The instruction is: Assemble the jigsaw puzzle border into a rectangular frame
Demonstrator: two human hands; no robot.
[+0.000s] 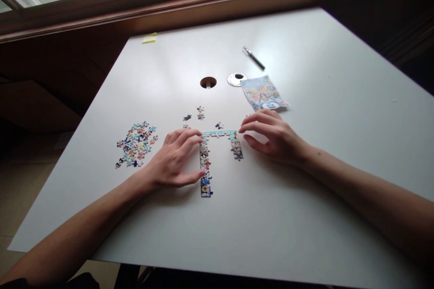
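Note:
A partly joined jigsaw puzzle border (205, 162) lies on the white table, with a long left side, a light-blue top row and a short right side. My left hand (178, 156) rests along the outer left side, its fingers spread, fingertips and thumb touching that edge. Close to the top right corner is my right hand (267, 133), fingers apart and nothing visible in them. Whether its fingertips touch the border I cannot tell. Above the top row lie a few loose puzzle pieces (200, 113), and one dark piece (219, 125) sits just over it.
A heap of loose puzzle pieces (137, 144) is spread at the left. Behind my right hand lies a colourful picture sheet (264, 92). Farther back are a round cable hole (208, 82), its metal cover (233, 80), a pen (254, 58) and a yellow sticky note (149, 38).

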